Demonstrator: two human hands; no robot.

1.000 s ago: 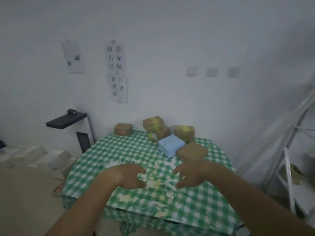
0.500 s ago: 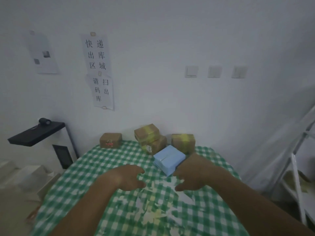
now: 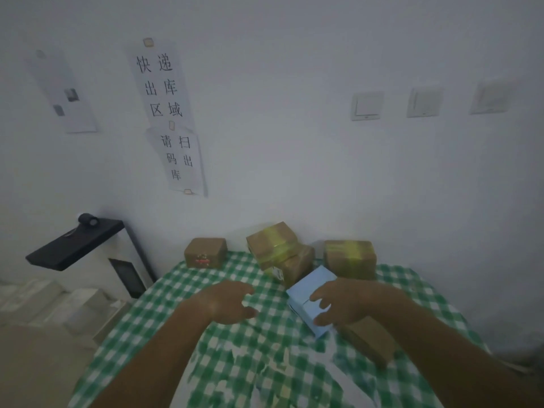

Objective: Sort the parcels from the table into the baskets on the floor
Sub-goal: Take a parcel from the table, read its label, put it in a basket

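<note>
left hand [image 3: 228,303]: I see fingers loosely spread, hovering over desk [image 3: 182,325], holding nothing
right hand [image 3: 343,304]: fingers and thumb curled onto blue parcel [image 3: 307,293]
blue parcel: mid-desk, beside brown parcels [image 3: 275,245]
wall sign [image 3: 167,113]: 快递出库区域 / 请扫码出库

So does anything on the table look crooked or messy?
Yes: the top taped box sits tilted on the brown box beneath it instead of lying flat. The tablecloth has pale worn-looking patches near the front.
</note>
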